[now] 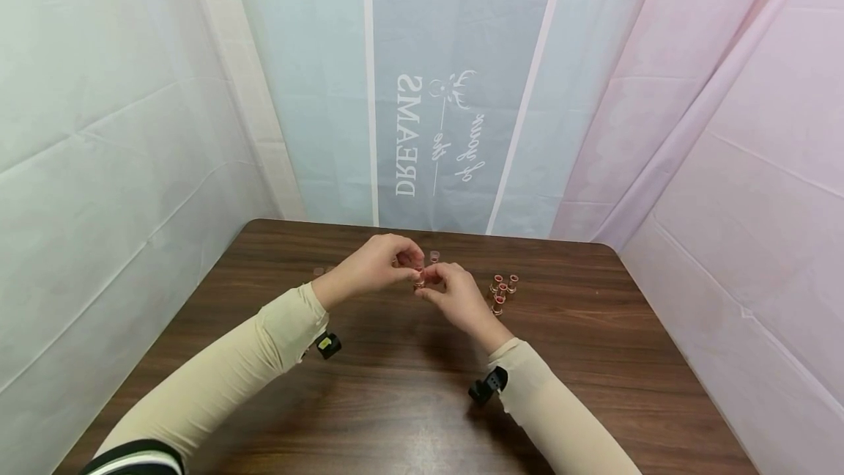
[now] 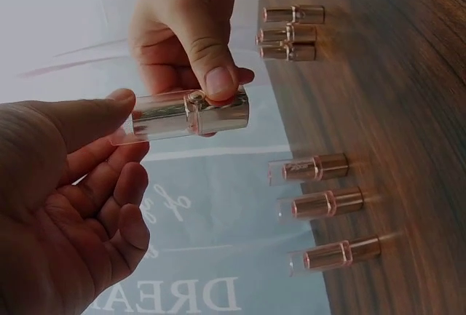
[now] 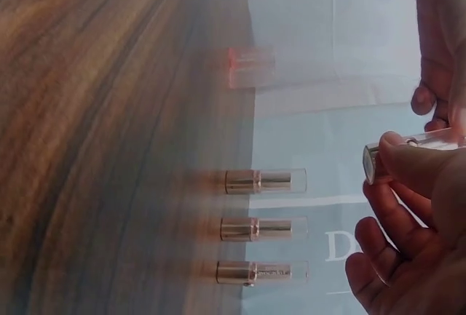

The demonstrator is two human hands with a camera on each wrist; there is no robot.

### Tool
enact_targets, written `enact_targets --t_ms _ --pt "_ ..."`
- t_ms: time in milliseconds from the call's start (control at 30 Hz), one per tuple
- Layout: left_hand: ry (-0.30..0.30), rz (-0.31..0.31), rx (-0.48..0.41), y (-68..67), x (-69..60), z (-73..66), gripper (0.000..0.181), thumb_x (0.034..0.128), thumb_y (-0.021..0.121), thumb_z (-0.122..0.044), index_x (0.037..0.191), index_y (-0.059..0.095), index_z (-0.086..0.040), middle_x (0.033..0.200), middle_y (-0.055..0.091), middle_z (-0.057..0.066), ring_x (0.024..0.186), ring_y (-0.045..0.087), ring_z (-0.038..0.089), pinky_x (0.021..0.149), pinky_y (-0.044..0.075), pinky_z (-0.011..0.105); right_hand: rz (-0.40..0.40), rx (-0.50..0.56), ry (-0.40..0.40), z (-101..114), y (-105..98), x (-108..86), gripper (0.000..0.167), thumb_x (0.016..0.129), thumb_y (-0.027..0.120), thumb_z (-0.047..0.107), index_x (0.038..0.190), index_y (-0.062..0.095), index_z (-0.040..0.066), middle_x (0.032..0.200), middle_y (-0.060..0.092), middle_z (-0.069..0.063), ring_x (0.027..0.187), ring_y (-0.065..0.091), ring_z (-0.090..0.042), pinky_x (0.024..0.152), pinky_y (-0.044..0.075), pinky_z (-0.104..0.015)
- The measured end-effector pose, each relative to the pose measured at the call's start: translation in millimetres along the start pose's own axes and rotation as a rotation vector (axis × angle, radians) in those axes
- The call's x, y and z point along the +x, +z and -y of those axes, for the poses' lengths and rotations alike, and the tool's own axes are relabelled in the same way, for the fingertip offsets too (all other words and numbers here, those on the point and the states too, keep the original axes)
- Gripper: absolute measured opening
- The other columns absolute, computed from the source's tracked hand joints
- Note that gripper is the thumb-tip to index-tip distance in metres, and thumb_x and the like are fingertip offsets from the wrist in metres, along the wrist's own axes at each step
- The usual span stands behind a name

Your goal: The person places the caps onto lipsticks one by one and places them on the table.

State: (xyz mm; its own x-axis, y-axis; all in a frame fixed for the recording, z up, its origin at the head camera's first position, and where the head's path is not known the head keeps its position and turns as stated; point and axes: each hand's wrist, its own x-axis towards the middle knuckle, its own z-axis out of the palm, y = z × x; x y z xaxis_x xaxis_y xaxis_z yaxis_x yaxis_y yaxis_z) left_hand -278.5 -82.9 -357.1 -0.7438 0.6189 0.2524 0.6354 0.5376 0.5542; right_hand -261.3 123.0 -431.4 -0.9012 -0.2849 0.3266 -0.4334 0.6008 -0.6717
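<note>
Between the two hands, above the table, is a lipstick tube (image 2: 222, 115) with a shiny rose-gold base and a clear cap over its upper part. My left hand (image 1: 372, 266) pinches the clear cap (image 2: 142, 120) by its end, the lower fingers loosely curled. Opposite it, my right hand (image 1: 458, 295) grips the metal base between thumb and fingers. Behind the hands stand several capped lipstick tubes in a row, among them one tube (image 2: 328, 204) at the middle. In the head view the hands mostly hide this row.
Several uncapped rose-gold tubes (image 1: 502, 290) stand grouped right of my right hand. Left of the hands lie pinkish clear pieces (image 1: 319, 271), blurred in the right wrist view. A printed curtain (image 1: 428, 20) hangs behind the wooden table (image 1: 395, 402).
</note>
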Motion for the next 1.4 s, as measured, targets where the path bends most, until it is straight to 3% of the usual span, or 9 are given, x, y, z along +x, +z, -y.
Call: enact_targets --t_ms 167,300,500,633,900,1167,1400 --pt "-0.022 -0.040 0.020 -0.3 -4.9 7.3 0.031 0.0879 0.083 -0.018 0.114 0.072 -0.007 0.107 0.073 0.002 0.094 0.069 0.013 0.083 0.059 0.035 -0.003 -0.007 0.053 -6.4 -7.4 8.0 0.016 0.089 0.082 0.019 0.101 0.072 0.015 0.094 0.069 0.003 0.088 0.063 -0.018 0.075 0.053 -0.034" --pt "-0.041 -0.056 0.049 -2.1 -13.1 14.8 0.034 0.0886 0.083 -0.022 0.117 0.071 -0.008 0.108 0.072 0.003 0.094 0.067 0.020 0.082 0.057 0.037 -0.036 0.023 0.119 -15.6 -14.7 17.0 0.015 0.091 0.080 0.018 0.100 0.069 0.012 0.093 0.070 -0.001 0.083 0.065 -0.017 0.071 0.054 -0.034" --pt "-0.064 -0.064 0.043 -3.5 -27.6 26.4 0.035 0.0892 0.082 -0.023 0.118 0.071 -0.006 0.115 0.072 0.006 0.103 0.067 0.023 0.092 0.056 0.044 -0.083 0.000 0.192 -34.9 -20.7 32.3 0.016 0.093 0.077 0.017 0.105 0.069 0.010 0.097 0.071 -0.006 0.089 0.066 -0.022 0.078 0.054 -0.040" --pt "-0.090 -0.066 0.015 -5.0 -37.1 32.4 0.034 0.0896 0.082 -0.021 0.118 0.071 -0.005 0.115 0.072 0.005 0.103 0.068 0.020 0.093 0.056 0.044 -0.093 -0.037 0.232 -43.1 -20.6 40.6 0.021 0.095 0.075 0.017 0.112 0.068 0.007 0.104 0.071 -0.009 0.095 0.066 -0.025 0.081 0.054 -0.042" --pt "-0.152 -0.052 -0.027 -5.8 -48.9 41.2 0.034 0.0912 0.080 -0.022 0.120 0.070 -0.007 0.115 0.071 0.005 0.107 0.067 0.027 0.094 0.054 0.048 -0.081 -0.122 0.358 -61.6 -16.4 51.1 0.029 0.095 0.075 0.018 0.120 0.067 0.005 0.113 0.071 -0.012 0.105 0.066 -0.028 0.090 0.053 -0.046" --pt "-0.160 -0.065 -0.035 -7.5 -57.4 45.2 0.031 0.0915 0.080 -0.022 0.119 0.070 -0.010 0.115 0.071 0.003 0.108 0.065 0.029 0.095 0.052 0.050 -0.065 -0.169 0.434 -76.2 -3.6 55.0 0.022 0.094 0.075 0.018 0.112 0.070 0.006 0.108 0.072 -0.011 0.099 0.066 -0.028 0.090 0.052 -0.045" --pt "-0.160 -0.078 -0.028 -7.2 -62.8 50.2 0.029 0.0910 0.080 -0.021 0.117 0.071 -0.011 0.113 0.071 0.000 0.101 0.065 0.021 0.089 0.053 0.041 -0.053 -0.217 0.452 -83.5 7.3 51.2 0.015 0.093 0.076 0.017 0.103 0.070 0.009 0.105 0.072 -0.009 0.093 0.064 -0.026 0.086 0.052 -0.045"
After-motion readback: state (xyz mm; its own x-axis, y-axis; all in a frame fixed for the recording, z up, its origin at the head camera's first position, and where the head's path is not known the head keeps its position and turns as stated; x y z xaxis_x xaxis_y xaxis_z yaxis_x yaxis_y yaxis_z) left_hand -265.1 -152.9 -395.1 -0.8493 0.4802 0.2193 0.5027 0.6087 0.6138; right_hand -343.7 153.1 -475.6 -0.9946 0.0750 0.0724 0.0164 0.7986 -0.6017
